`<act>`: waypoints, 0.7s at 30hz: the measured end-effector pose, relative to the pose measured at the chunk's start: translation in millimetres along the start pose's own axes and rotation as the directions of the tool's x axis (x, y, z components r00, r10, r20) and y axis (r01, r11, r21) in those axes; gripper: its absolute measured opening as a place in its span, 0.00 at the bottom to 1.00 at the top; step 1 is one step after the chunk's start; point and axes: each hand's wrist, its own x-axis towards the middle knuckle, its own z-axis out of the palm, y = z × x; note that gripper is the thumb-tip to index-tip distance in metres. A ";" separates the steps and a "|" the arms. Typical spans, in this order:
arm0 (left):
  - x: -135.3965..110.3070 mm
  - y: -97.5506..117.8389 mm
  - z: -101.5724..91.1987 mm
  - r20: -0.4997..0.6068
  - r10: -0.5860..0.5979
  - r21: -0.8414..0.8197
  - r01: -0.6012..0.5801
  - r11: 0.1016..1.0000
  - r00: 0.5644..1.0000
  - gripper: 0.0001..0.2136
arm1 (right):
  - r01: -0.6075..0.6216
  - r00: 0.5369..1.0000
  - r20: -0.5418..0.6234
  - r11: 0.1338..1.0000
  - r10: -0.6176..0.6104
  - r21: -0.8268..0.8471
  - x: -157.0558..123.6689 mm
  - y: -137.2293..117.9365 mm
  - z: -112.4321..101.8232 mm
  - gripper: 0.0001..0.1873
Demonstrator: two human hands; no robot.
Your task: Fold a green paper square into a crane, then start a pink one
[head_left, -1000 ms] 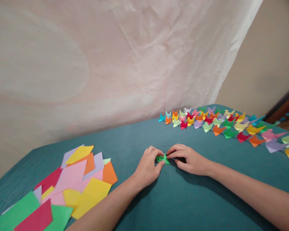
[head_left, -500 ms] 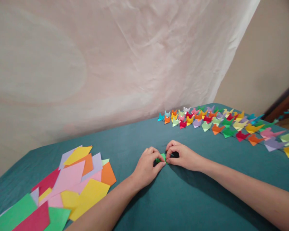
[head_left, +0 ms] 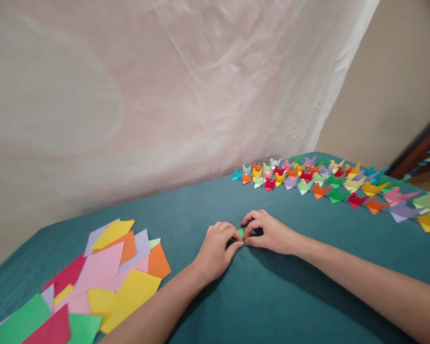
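Note:
A small folded piece of green paper [head_left: 241, 233] is pinched between my two hands, low over the table. My left hand [head_left: 219, 246] grips its left and near side with thumb and fingertips. From the right, my right hand [head_left: 268, 231] closes thumb and forefinger on the paper's right edge, the other fingers curled above. The fingertips of both hands almost meet, and they cover most of the paper, so the shape of its folds cannot be made out.
Loose sheets of coloured paper [head_left: 103, 267] lie overlapping at the left, by my left forearm. Rows of folded paper birds [head_left: 320, 191] stand at the back right on the green tablecloth [head_left: 186, 205]. A pale cloth [head_left: 165, 95] hangs behind the table.
The view has shifted slightly, so everything sits a little further left. My right fingertips have come closer to my left ones, and less of the green paper shows.

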 end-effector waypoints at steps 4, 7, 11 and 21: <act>1.4 -2.0 -3.5 0.022 0.034 -0.049 -0.033 0.998 0.999 0.03 | -0.002 1.000 -0.008 1.000 0.002 -0.007 0.7 0.0 0.6 0.03; 1.9 -4.0 -6.7 0.038 0.067 -0.094 -0.064 0.994 0.997 0.02 | -0.002 1.000 -0.005 1.000 0.001 -0.008 0.8 -0.9 0.9 0.03; 2.0 -5.5 -8.1 0.065 0.064 -0.083 -0.059 0.995 0.996 0.03 | -0.009 1.000 0.000 1.000 0.009 -0.029 0.8 -1.5 1.4 0.02; 1.3 -4.2 -4.9 0.066 0.081 0.005 -0.082 0.997 0.994 0.03 | -0.034 0.999 0.020 0.999 0.035 -0.036 1.2 -2.1 1.3 0.02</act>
